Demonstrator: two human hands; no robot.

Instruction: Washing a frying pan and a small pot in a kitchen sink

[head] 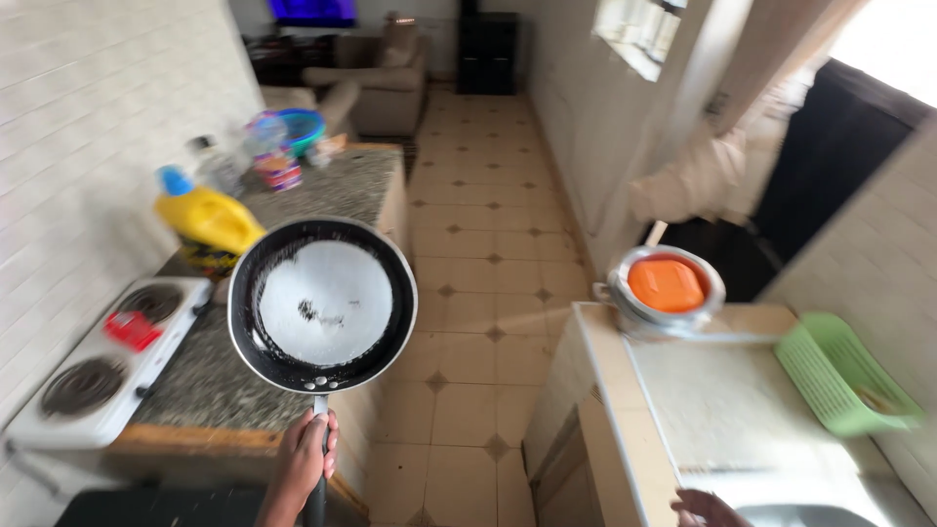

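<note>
Left hand [305, 454] wrapped round the handle of a black frying pan [322, 304], held up over the granite counter's [210, 376] right edge; handle's lower end cut off by the frame; right hand [705, 507] only partly seen at bottom edge by the sink counter [727, 410], grip impossible to tell; yellow jug [210, 220] and far-end items blurred; white two-ring hotplate [98, 366] at left edge.

Single head-mounted view. The camera sat at head height above the tiled floor [488, 293] and looked forward and downward along a narrow kitchen aisle. To the left of the floor ran a stone counter [244, 381]; to the right stood a pale worktop [722, 400]. Near objects filled the lower frame; beyond the floor's far end lay a distant sofa [376, 83].
</note>
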